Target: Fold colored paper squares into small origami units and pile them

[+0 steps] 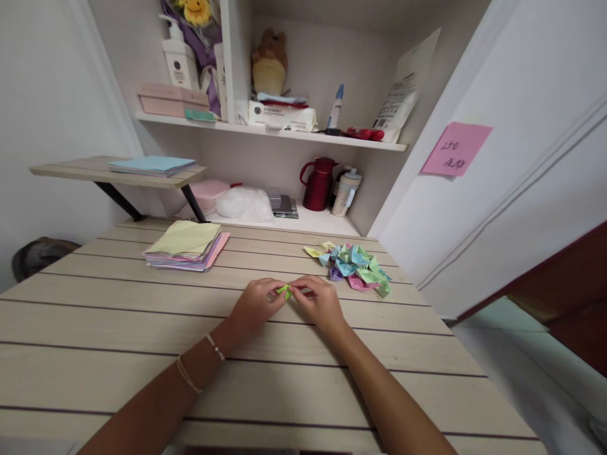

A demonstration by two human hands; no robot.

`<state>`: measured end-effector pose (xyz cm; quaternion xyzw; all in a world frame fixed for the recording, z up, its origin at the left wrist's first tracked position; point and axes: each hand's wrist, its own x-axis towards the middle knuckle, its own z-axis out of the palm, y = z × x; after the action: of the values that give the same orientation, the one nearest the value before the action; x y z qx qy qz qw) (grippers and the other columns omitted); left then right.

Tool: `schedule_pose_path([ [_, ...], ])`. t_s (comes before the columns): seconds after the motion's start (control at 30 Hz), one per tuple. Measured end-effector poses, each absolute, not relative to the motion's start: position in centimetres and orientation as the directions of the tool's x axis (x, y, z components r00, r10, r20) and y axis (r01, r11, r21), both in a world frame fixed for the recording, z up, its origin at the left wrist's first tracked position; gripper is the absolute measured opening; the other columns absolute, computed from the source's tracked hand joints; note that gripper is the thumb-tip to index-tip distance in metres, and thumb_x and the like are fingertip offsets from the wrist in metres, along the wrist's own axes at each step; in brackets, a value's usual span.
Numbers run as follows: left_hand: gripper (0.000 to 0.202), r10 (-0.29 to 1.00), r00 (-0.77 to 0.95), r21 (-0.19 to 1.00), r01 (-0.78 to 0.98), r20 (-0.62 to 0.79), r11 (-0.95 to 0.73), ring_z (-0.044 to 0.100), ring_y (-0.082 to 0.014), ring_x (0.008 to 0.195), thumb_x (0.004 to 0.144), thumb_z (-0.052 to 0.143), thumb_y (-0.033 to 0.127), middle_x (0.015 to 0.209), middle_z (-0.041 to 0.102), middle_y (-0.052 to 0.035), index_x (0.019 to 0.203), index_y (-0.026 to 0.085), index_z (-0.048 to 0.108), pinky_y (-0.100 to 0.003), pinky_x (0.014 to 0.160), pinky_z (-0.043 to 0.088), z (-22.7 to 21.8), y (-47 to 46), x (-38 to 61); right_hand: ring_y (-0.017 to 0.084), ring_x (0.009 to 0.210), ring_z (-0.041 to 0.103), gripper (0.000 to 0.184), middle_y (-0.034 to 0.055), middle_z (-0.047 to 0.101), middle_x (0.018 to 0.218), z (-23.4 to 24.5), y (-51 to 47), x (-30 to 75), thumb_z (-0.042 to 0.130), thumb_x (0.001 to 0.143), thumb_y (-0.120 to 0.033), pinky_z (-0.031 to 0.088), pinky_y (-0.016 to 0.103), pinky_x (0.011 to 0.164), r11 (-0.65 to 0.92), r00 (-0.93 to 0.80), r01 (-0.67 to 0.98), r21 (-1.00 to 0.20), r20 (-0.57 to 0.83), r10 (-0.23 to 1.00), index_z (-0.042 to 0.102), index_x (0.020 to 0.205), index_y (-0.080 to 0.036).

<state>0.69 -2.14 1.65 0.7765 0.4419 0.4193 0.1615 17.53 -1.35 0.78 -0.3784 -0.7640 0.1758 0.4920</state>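
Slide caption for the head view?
Left hand and right hand pinch a small green paper; paper stack left, folded pieces right.

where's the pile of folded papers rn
Head view: the folded pile lies on the table, right of centre, just beyond the right hand, which pinches a green paper with the left hand.

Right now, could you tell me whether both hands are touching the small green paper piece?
Touching. The head view shows the left hand and right hand pinching the green paper piece.
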Motion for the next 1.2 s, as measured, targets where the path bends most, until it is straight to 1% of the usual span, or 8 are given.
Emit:
schedule_pose_path([
  [0.17, 0.018, 0.803, 0.253, 0.57, 0.592, 0.539, -0.569, 0.063, -0.0153, 0.067, 0.071, 0.054, 0.017, 0.079, 0.069, -0.0053, 0.085, 0.018, 0.066, -0.025, 0.067, 0.049, 1.5, -2.24, 0.78, 0.015, 0.068, 0.061, 0.011, 0.0052, 0.065, 0.077, 0.71, -1.57, 17.41, 0.056, 0.076, -0.02, 0.052, 0.024, 0.06, 0.671, -0.237, 0.42, -0.612, 0.639, 0.731, 0.066, 0.08, -0.02],
  [0.33, 0.02, 0.819, 0.233, 0.576, 0.611, 0.525, -0.543, 0.063, -0.018, 0.074, 0.071, 0.054, 0.017, 0.083, 0.069, -0.0058, 0.087, 0.019, 0.065, -0.028, 0.072, 0.05, 1.41, -2.25, 0.83, 0.016, 0.067, 0.06, 0.009, 0.0054, 0.065, 0.076, 0.79, -1.63, 17.33, 0.057, 0.074, -0.019, 0.051, 0.026, 0.061, 0.664, -0.237, 0.415, -0.622, 0.631, 0.739, 0.065, 0.078, -0.02],
  [0.57, 0.02, 0.806, 0.208, 0.582, 0.597, 0.554, -0.553, 0.063, -0.0191, 0.076, 0.07, 0.055, 0.019, 0.085, 0.069, -0.0072, 0.087, 0.018, 0.065, -0.03, 0.074, 0.051, 1.46, -2.27, 0.85, 0.014, 0.061, 0.059, 0.005, 0.0048, 0.063, 0.072, 0.82, -1.62, 17.19, 0.059, 0.071, -0.02, 0.05, 0.024, 0.058, 0.622, -0.218, 0.439, -0.648, 0.594, 0.774, 0.063, 0.073, -0.018],
  [0.63, 0.02, 0.815, 0.189, 0.607, 0.58, 0.549, -0.543, 0.063, -0.0193, 0.077, 0.07, 0.056, 0.019, 0.086, 0.068, -0.0074, 0.087, 0.018, 0.065, -0.03, 0.074, 0.051, 1.37, -2.28, 0.86, 0.014, 0.06, 0.059, 0.004, 0.0043, 0.063, 0.072, 0.82, -1.61, 17.15, 0.059, 0.07, -0.02, 0.049, 0.024, 0.057, 0.615, -0.229, 0.456, -0.643, 0.583, 0.779, 0.063, 0.072, -0.018],
  [0.7, 0.021, 0.835, 0.15, 0.666, 0.536, 0.529, -0.519, 0.064, -0.0185, 0.077, 0.07, 0.056, 0.019, 0.088, 0.068, -0.0075, 0.089, 0.018, 0.064, -0.029, 0.074, 0.052, 1.22, -2.29, 0.9, 0.014, 0.063, 0.059, 0.005, 0.0038, 0.064, 0.072, 0.87, -1.63, 17.15, 0.058, 0.071, -0.018, 0.048, 0.024, 0.059, 0.619, -0.246, 0.473, -0.627, 0.581, 0.776, 0.063, 0.073, -0.019],
  [0.9, 0.031, 0.913, 0.045, 0.868, 0.292, 0.406, -0.401, 0.064, -0.0159, 0.079, 0.069, 0.054, 0.016, 0.093, 0.066, -0.0071, 0.1, 0.016, 0.055, -0.025, 0.071, 0.053, 1.02, -2.25, 1.19, 0.017, 0.071, 0.06, 0.009, 0.0031, 0.066, 0.075, 1.22, -1.74, 17.3, 0.058, 0.069, -0.014, 0.046, 0.028, 0.069, 0.618, -0.248, 0.55, -0.561, 0.597, 0.763, 0.063, 0.074, -0.02],
  [1.07, 0.032, 0.941, 0.032, 0.929, 0.151, 0.337, -0.338, 0.064, -0.0168, 0.084, 0.068, 0.05, 0.012, 0.094, 0.065, -0.0091, 0.1, 0.015, 0.053, -0.023, 0.068, 0.052, 1.02, -1.94, 1.27, 0.019, 0.082, 0.059, 0.009, 0.0042, 0.065, 0.076, 1.35, -1.62, 17.29, 0.058, 0.069, -0.013, 0.045, 0.03, 0.075, 0.642, -0.237, 0.543, -0.542, 0.634, 0.736, 0.062, 0.07, -0.021],
  [1.2, 0.027, 0.949, 0.028, 0.943, 0.114, 0.313, -0.314, 0.064, -0.0174, 0.084, 0.069, 0.054, 0.017, 0.095, 0.065, -0.0095, 0.096, 0.014, 0.055, -0.024, 0.068, 0.052, 1.03, -1.86, 1.33, 0.019, 0.08, 0.059, 0.009, 0.0045, 0.064, 0.076, 1.31, -1.58, 17.31, 0.058, 0.069, -0.013, 0.045, 0.03, 0.074, 0.654, -0.254, 0.526, -0.543, 0.634, 0.731, 0.061, 0.07, -0.021],
])
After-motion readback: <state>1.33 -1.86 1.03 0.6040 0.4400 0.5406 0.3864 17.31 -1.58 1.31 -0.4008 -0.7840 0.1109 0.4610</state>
